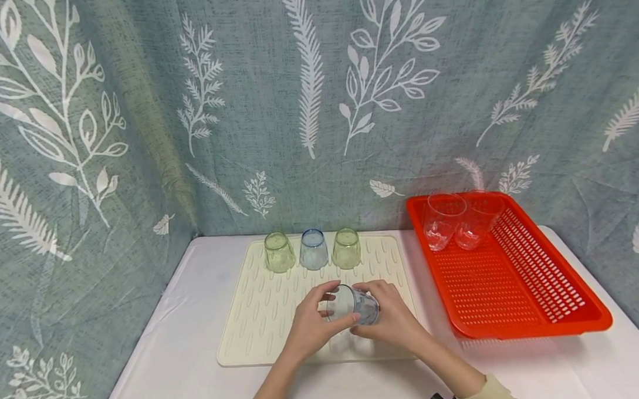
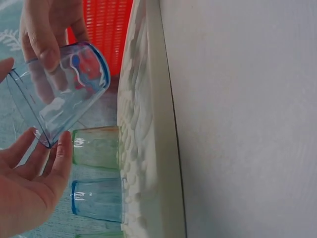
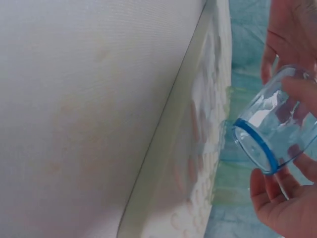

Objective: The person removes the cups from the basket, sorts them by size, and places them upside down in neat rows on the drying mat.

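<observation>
A pale blue drinking glass (image 1: 344, 302) is held tilted on its side over the mat, its wide mouth toward the left and its thick blue base toward the right. My left hand (image 1: 312, 324) grips the mouth end, thumb and fingers on opposite sides of the rim. Around the body near the base curls my right hand (image 1: 392, 315). In the left wrist view, the right hand's fingers show through the clear wall of the glass (image 2: 62, 111). The right wrist view shows the blue base ring (image 3: 255, 144) just above the right fingertips.
Upside down along the back of the cream ridged mat (image 1: 260, 325) stand a green glass (image 1: 280, 254), a blue glass (image 1: 314, 252) and another green glass (image 1: 346, 251). At the right, a red perforated basket (image 1: 559, 255) holds two clear glasses (image 1: 441, 224) in its back corner. A patterned curtain hangs behind.
</observation>
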Demonstrator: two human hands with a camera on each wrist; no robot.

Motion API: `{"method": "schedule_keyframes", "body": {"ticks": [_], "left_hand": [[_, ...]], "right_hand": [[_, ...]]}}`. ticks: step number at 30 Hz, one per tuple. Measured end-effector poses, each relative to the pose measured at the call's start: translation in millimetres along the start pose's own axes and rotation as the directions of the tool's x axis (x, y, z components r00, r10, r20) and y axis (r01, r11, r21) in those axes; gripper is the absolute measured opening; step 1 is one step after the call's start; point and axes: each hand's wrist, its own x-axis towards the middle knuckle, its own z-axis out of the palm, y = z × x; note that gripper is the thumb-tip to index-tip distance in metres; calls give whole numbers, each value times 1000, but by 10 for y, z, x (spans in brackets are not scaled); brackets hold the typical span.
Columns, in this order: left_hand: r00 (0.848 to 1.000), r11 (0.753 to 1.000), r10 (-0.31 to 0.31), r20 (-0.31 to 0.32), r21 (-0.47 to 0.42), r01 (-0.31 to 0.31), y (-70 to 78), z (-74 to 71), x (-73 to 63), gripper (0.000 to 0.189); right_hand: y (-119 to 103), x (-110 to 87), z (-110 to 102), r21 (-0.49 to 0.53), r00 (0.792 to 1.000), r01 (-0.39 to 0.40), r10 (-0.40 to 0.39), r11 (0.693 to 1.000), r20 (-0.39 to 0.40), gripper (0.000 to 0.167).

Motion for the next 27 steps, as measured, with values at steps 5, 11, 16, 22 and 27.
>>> {"method": "schedule_keyframes", "body": {"ticks": [5,11,16,22,27], "left_hand": [[997,993,-72,-28,-100,69,-15,-9,-7,61],[987,949,-154,-45,-283,135,-34,-10,11,57],[978,889,-204,-50,-428,164,-50,20,13,55],[960,814,-276,-39,-540,212,-41,46,10,57],[956,774,-293,-27,-593,221,-18,48,-8,59]], "right_hand": [[10,-11,-21,114,998,-63,62,992,17,75],[38,12,-40,436,970,-236,235,869,56,74],[37,21,-28,619,927,-353,351,701,130,68],[3,12,10,782,892,-423,365,458,268,67],[-21,10,41,841,879,-426,374,333,297,66]]}}
